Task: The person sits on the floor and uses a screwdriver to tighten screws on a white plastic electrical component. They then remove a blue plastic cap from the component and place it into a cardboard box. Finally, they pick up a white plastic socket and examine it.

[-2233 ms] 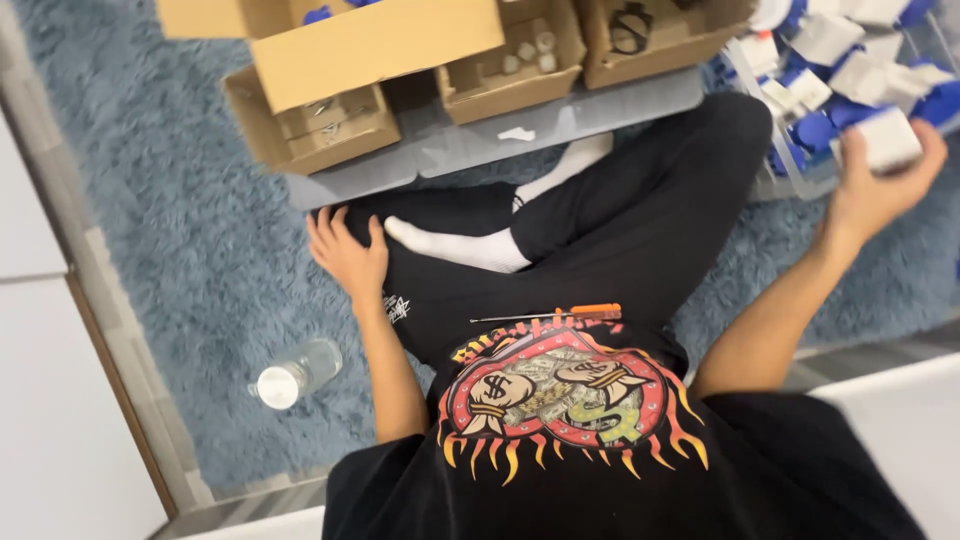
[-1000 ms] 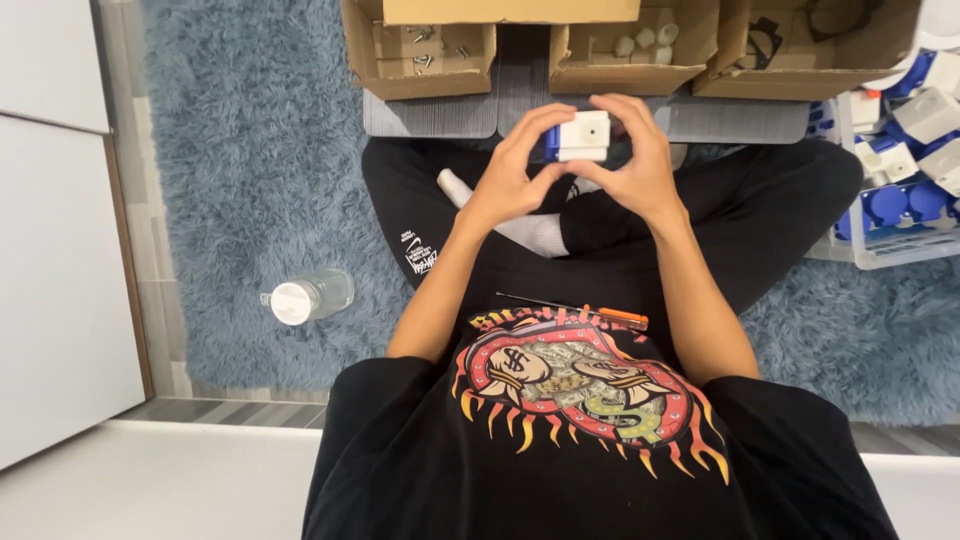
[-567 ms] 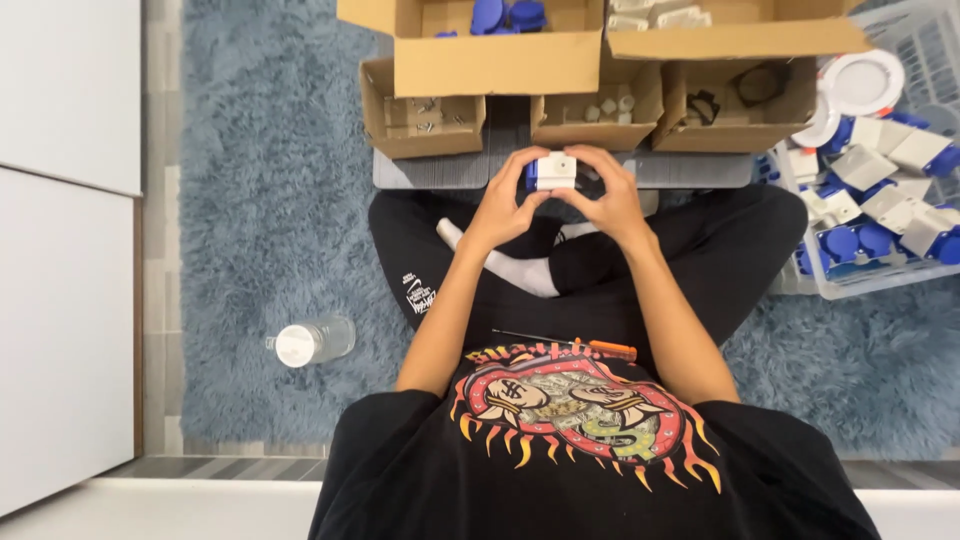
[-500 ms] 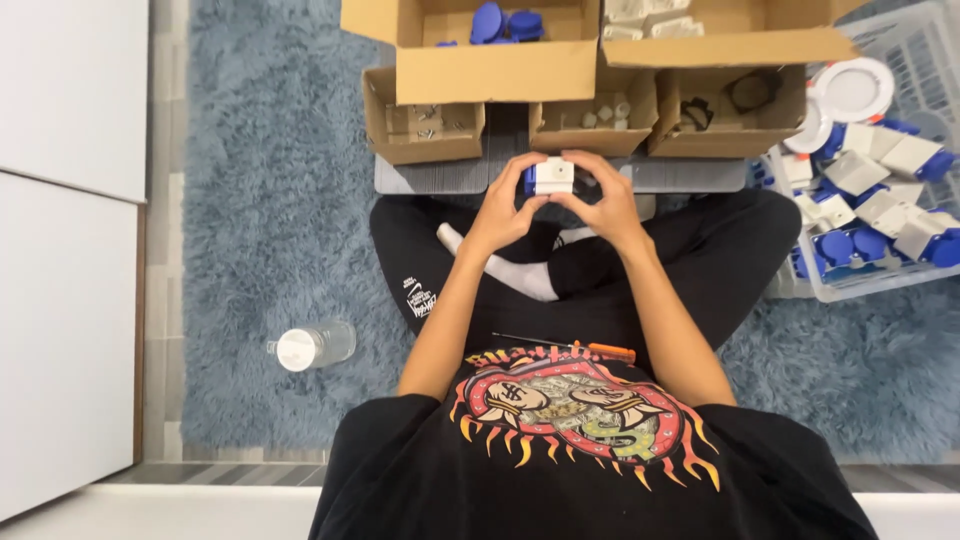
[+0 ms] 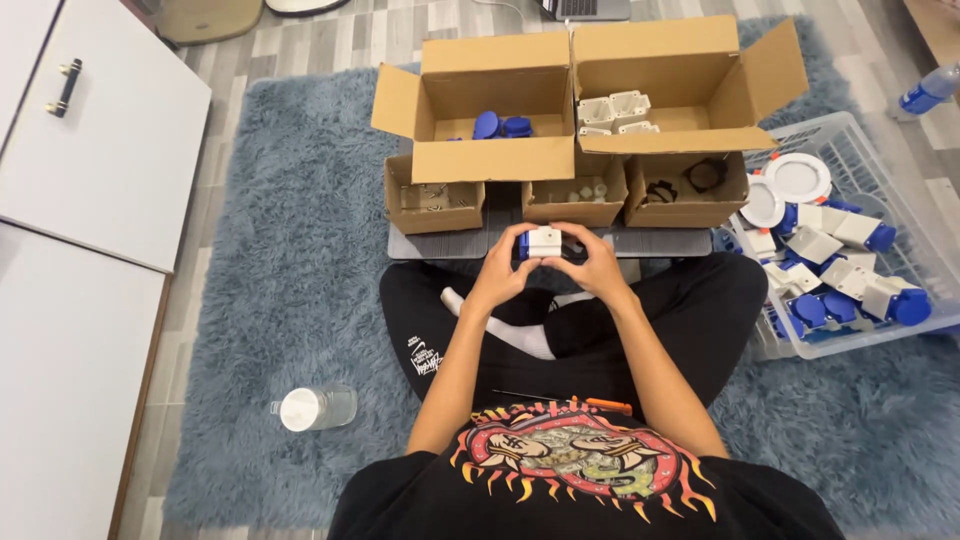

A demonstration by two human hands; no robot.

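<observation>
Gripping a small white and blue part point(image 5: 543, 242) between them, the left hand point(image 5: 503, 277) and right hand point(image 5: 598, 270) meet above crossed legs, forearms angled in. Grey board point(image 5: 440, 243) just beyond; cardboard boxes point(image 5: 585, 110) at twelve o'clock, parts basket point(image 5: 905, 255) at three, bottle point(image 5: 315, 407) at eight on blue shag rug point(image 5: 290, 290).

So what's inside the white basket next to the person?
The white basket holds a heap of white-and-blue plastic parts and two round white discs. Whatever lies under the heap, at the bottom, is covered, so it cannot be seen.
</observation>
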